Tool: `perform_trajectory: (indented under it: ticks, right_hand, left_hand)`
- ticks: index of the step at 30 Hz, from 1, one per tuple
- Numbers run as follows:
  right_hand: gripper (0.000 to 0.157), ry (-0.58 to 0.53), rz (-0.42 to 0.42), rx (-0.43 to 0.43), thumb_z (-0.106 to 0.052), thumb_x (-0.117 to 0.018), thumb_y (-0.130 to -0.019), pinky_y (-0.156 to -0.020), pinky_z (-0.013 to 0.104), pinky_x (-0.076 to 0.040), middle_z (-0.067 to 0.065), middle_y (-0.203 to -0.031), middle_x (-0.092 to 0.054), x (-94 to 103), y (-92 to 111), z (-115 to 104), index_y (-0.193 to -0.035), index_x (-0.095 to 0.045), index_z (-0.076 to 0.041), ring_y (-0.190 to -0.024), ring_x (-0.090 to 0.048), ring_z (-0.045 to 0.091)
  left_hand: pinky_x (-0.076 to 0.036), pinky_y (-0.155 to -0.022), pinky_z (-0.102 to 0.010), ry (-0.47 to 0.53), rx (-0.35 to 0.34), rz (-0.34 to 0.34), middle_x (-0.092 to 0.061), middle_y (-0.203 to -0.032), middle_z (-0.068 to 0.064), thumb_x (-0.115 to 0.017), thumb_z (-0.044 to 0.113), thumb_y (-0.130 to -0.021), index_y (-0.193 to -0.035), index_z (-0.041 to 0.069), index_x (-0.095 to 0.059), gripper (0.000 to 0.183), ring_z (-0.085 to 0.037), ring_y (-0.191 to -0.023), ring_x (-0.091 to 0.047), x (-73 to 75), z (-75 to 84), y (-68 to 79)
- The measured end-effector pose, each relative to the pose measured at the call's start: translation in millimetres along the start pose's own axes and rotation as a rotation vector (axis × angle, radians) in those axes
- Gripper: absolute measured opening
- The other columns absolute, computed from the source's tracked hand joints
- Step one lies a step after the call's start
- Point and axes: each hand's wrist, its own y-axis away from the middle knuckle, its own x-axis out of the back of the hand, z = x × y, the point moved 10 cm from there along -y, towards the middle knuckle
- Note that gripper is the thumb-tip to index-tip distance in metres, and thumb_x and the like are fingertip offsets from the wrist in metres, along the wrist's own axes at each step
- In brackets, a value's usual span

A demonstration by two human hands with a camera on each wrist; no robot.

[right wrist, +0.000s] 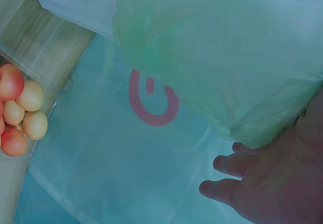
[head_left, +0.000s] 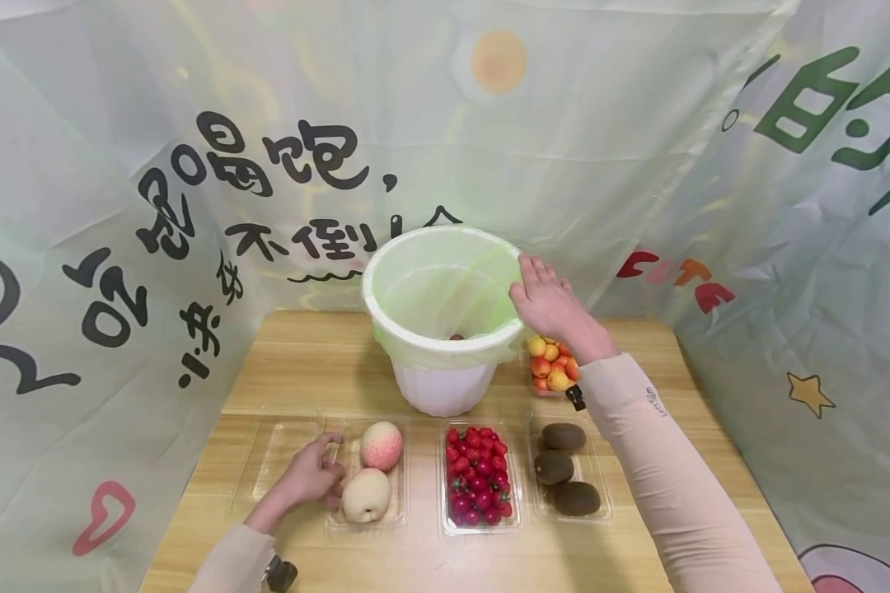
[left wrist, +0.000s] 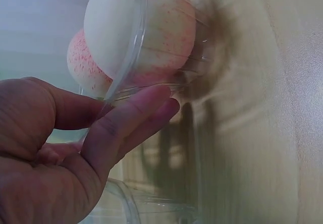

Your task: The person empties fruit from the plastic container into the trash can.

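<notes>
My left hand [head_left: 307,473] is at the left side of a clear plastic container [head_left: 405,506] holding a pink-speckled peach [head_left: 381,445] and a paler peach [head_left: 366,496]. In the left wrist view, thumb and fingers [left wrist: 133,113] pinch the container's near edge. At the right rim of a white bin [head_left: 445,383], my right hand [head_left: 545,296] rests with straight fingers against the pale green bag [head_left: 445,284] lining it. The right wrist view has the fingers [right wrist: 229,163] beside the bag's folds. Deep inside the bin a small brown thing [head_left: 456,337] shows, mostly hidden.
Left of the peaches lies a clear container [head_left: 278,449] with nothing in it. Red cherry-like fruit [head_left: 478,478] fills a container in the middle. Brown kiwis [head_left: 554,467] lie to its right. Orange-yellow fruit [head_left: 552,362] stands beside the bin. Printed curtains [head_left: 601,123] surround the wooden table [head_left: 311,346].
</notes>
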Motion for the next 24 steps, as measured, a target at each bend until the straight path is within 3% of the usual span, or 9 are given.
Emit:
perform_trajectory:
  ticks: [6,15,24]
  right_hand:
    - [0.072,0.005,-0.002,0.001,-0.05,-0.01,-0.103,-0.12,0.063,-0.005,0.018,-0.166,0.001,-0.7,0,0,-0.16,0.005,-0.009,-0.152,0.001,0.04]
    - [0.072,0.001,-0.009,-0.002,-0.05,-0.01,-0.103,-0.12,0.063,-0.003,0.018,-0.166,0.003,-1.4,0,1,-0.159,0.006,-0.01,-0.152,0.002,0.04]
    - [0.072,0.004,-0.005,-0.001,-0.05,-0.01,-0.103,-0.12,0.063,-0.003,0.018,-0.166,0.002,-1.5,-1,1,-0.159,0.005,-0.009,-0.152,0.002,0.039]
  left_hand:
    - [-0.059,-0.056,-0.049,0.001,-0.039,-0.036,-0.063,-0.078,-0.023,-0.051,-0.013,-0.09,-0.14,-0.006,-0.038,0.053,-0.033,-0.061,-0.067,2.2,9.4,3.2]
    - [-0.06,-0.057,-0.045,0.015,-0.085,-0.122,-0.064,-0.08,-0.017,-0.052,-0.009,-0.092,-0.145,-0.007,-0.034,0.057,-0.026,-0.062,-0.068,7.6,41.0,13.2]
    - [-0.061,-0.058,-0.045,0.002,-0.132,-0.131,-0.067,-0.082,-0.016,-0.053,-0.007,-0.092,-0.144,-0.01,-0.036,0.055,-0.032,-0.064,-0.072,19.9,72.8,21.8]
